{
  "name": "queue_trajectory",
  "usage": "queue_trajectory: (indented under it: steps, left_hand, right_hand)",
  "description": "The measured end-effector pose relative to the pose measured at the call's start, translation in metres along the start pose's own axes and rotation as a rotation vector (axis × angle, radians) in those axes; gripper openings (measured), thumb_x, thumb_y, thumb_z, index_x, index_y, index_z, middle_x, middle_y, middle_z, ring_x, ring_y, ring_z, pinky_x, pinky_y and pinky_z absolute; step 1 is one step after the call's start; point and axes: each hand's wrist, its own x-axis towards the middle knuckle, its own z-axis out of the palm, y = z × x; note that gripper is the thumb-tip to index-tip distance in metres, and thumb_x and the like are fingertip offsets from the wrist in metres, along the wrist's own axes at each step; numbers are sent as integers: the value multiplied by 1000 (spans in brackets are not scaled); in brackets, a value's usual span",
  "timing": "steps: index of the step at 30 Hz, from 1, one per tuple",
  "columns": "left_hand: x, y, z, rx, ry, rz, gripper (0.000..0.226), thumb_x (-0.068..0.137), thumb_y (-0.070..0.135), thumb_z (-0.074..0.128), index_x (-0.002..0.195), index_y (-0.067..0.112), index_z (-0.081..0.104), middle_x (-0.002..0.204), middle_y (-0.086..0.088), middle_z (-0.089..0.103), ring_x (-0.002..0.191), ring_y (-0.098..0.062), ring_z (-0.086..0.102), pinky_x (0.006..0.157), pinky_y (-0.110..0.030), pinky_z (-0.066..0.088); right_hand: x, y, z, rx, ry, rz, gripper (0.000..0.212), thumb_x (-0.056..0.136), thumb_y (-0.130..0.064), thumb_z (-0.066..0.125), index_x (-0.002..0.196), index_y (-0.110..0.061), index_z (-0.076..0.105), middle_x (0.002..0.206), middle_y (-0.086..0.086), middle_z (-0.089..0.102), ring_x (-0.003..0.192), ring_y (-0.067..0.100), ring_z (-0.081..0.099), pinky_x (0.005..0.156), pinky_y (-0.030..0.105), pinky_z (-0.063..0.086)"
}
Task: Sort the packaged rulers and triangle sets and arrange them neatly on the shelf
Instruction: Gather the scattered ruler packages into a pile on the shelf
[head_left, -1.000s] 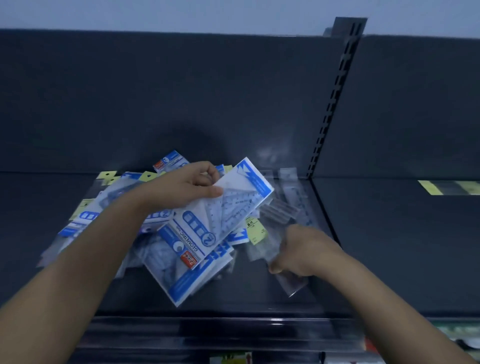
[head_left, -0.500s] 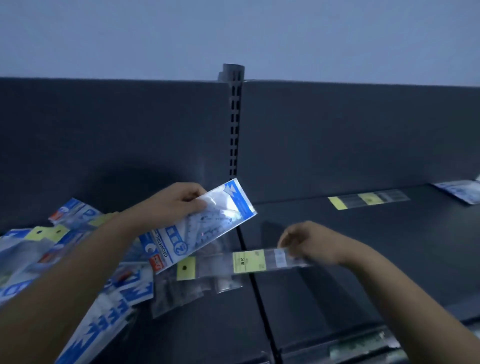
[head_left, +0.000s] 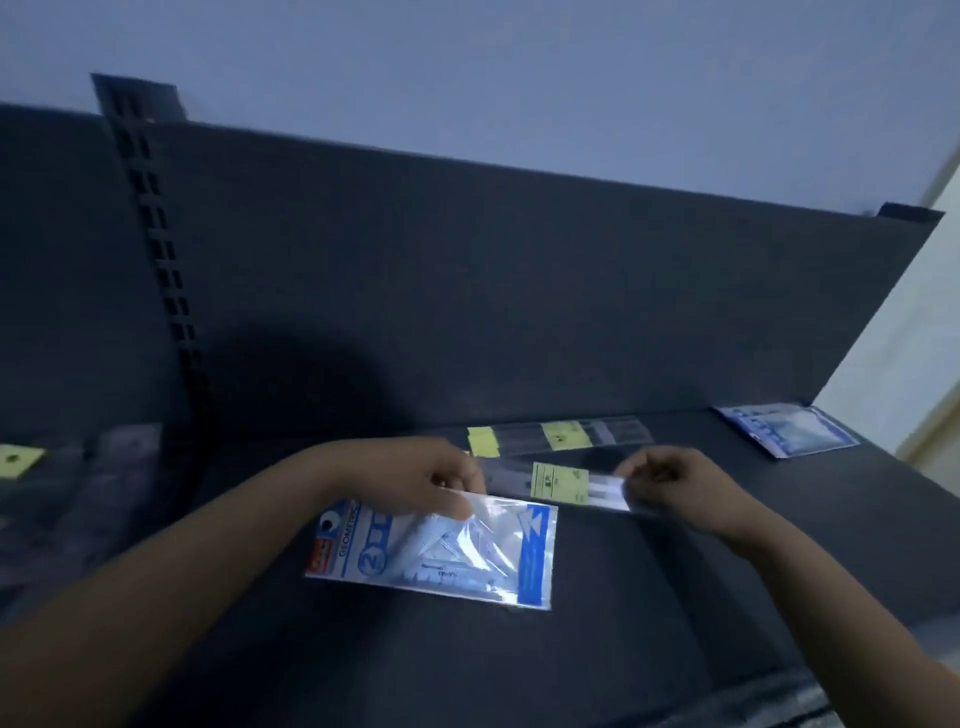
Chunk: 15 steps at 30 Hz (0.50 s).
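Left hand (head_left: 415, 480) pinching top edge of blue-and-white plastic triangle-set packet (head_left: 441, 553), right hand (head_left: 675, 488) pinching clear ruler sleeve with yellow label (head_left: 558, 483) at packet's one o'clock, both low over dark grey shelf (head_left: 675, 597)

place: shop aisle | evidence: dark metal display shelf (head_left: 675, 597) with slotted upright (head_left: 156, 249), back panel (head_left: 467, 291), packaged stationery with yellow labels (head_left: 558, 483) laid out

Glossy clear plastic wraps the triangle set (head_left: 436, 551) and ruler pack (head_left: 558, 483); the dark shelf (head_left: 675, 597) at 5 o'clock looks matt and smooth.
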Motion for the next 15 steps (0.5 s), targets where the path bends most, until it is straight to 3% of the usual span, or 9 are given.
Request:
queue_trajectory:
  steps: [4,7,10,13,15]
  left_hand:
    - [67,38,35,-54,146,-29,10,93,22,60,95,14,66,90,2,66,78,-10,60,72,-26,46]
    - [101,57,55,-42,235,-61,5,92,26,61,91,23,63,83,15,60,72,5,54,66,-16,42]
    - [116,58,64,63,337,-137,8,88,37,63,94,31,62,87,19,58,78,5,54,69,-17,45]
    - [116,45,56,262,611,-191,20,90,34,62,108,25,60,103,12,57,96,-6,52,85,-28,45]
    - [116,33,49,396,682,-240,26,95,30,56,119,22,59,115,6,58,105,-14,52,92,-32,42]
  right_hand:
    - [45,35,-31,103,-76,-59,21,88,9,56,79,-6,67,63,11,56,57,17,47,50,17,41]
    - [71,43,-38,67,-103,-127,26,86,8,59,75,-14,68,62,5,55,52,9,47,52,14,40]
    - [89,44,-36,42,-122,-209,19,86,6,60,84,-10,71,76,5,52,62,11,49,58,11,40]
    - [102,46,-34,7,-135,-271,20,88,2,59,90,-14,71,91,5,52,78,16,57,71,18,44]
    - [110,50,-34,-14,-132,-297,20,89,2,58,92,-12,71,98,9,54,86,20,60,77,19,45]
